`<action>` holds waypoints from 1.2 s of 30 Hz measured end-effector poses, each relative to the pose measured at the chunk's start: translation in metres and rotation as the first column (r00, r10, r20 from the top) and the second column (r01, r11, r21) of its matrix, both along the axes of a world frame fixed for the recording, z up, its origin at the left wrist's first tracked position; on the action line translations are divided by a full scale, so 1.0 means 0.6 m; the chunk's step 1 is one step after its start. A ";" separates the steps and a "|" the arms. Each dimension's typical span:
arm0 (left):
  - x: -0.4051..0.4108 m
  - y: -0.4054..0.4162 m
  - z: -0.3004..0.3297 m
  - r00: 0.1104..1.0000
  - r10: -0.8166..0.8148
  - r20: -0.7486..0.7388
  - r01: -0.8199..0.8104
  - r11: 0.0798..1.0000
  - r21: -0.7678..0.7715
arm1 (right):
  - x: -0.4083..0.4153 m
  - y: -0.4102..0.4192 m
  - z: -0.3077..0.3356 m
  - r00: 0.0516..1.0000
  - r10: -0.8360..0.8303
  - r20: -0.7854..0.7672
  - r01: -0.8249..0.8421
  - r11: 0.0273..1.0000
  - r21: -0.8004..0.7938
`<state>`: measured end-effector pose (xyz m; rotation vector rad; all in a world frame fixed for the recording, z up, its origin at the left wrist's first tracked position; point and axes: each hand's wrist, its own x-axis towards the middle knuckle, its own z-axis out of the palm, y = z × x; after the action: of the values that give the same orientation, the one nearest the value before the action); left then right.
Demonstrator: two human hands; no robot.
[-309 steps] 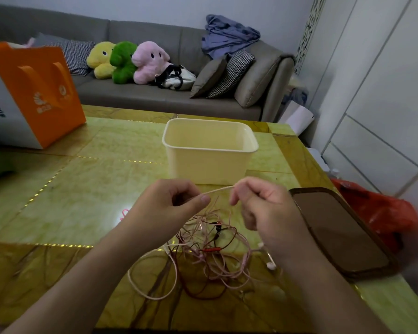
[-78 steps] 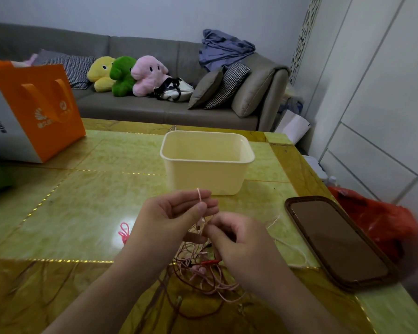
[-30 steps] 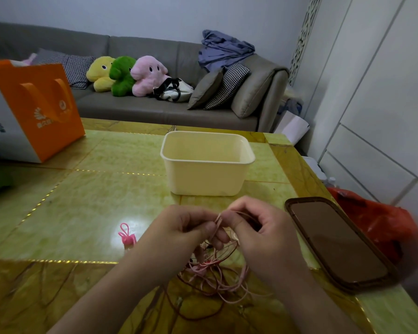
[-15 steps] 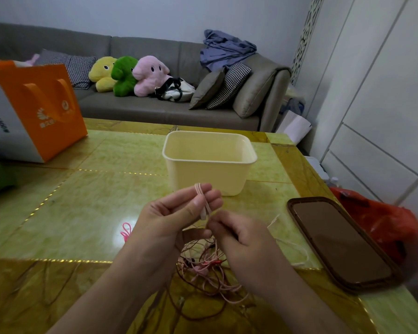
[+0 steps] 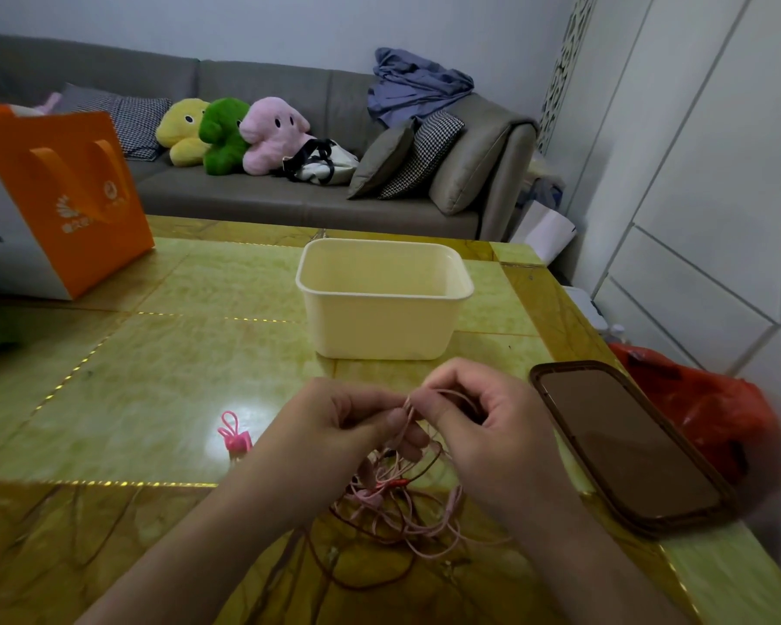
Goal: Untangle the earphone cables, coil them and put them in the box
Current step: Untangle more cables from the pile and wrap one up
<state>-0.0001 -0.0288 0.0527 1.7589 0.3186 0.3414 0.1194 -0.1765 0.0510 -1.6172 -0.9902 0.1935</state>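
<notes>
A tangle of pink and dark red earphone cables (image 5: pixel 402 507) lies on the green table, just in front of me. My left hand (image 5: pixel 334 426) pinches a pink strand between thumb and fingers. My right hand (image 5: pixel 483 426) pinches the same strand right beside it, fingertips almost touching the left ones. Loops hang from both hands down into the tangle. The cream plastic box (image 5: pixel 382 327) stands open behind the hands, and nothing shows inside it.
A small pink cable clip (image 5: pixel 234 437) lies left of my hands. A brown-rimmed lid (image 5: pixel 623 444) lies at the right, near the table's edge. An orange paper bag (image 5: pixel 59 196) stands at the far left. A sofa with plush toys is behind the table.
Both hands have dropped lower and come together over the tangle; the left hand's fingers, spread with cable looped on them half a second ago, now curl in a pinch.
</notes>
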 end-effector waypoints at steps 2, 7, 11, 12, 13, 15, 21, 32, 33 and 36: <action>-0.001 -0.006 0.005 0.999 -0.047 0.003 0.047 0.989 -0.137 | 0.002 0.000 -0.002 0.999 -0.041 0.014 0.042 0.999 -0.011; -0.007 -0.009 0.009 0.994 -0.098 0.051 0.111 0.899 -0.424 | 0.006 0.014 -0.010 0.993 -0.010 -0.118 0.010 1.000 0.000; -0.004 -0.009 0.014 0.982 0.035 0.187 0.088 0.788 -0.610 | 0.000 0.024 -0.025 0.977 0.108 -0.182 -0.117 0.992 -0.041; -0.001 -0.009 0.016 0.975 0.108 0.193 0.041 0.770 -0.636 | -0.003 0.023 -0.025 0.980 0.120 -0.160 -0.132 0.989 -0.067; 0.001 -0.008 0.015 0.965 0.177 0.195 -0.008 0.760 -0.650 | -0.006 0.023 -0.025 0.983 0.127 -0.134 -0.141 0.985 -0.101; 0.004 -0.006 0.013 0.942 0.268 0.203 -0.086 0.777 -0.624 | -0.012 0.019 -0.023 0.987 0.142 -0.074 -0.153 0.972 -0.177; 0.004 0.000 -0.006 0.950 0.285 0.130 -0.259 0.948 -0.183 | -0.018 0.012 -0.011 0.988 0.151 0.025 -0.142 0.965 -0.222; -0.001 -0.003 0.003 0.995 -0.097 -0.010 0.092 0.969 -0.231 | 0.003 0.004 -0.004 0.998 -0.045 -0.037 0.044 0.999 -0.019; -0.004 -0.004 0.005 0.994 -0.109 0.002 0.105 0.955 -0.279 | 0.005 0.006 -0.003 0.998 -0.045 -0.047 0.044 0.999 -0.023; -0.007 -0.006 0.010 0.991 -0.112 0.068 0.130 0.892 -0.433 | 0.010 0.014 -0.012 0.995 -0.029 -0.094 0.025 0.999 -0.039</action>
<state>-0.0041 -0.0325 0.0585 1.3183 0.2319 0.1957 0.1255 -0.1683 0.0435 -1.6401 -0.8964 0.2695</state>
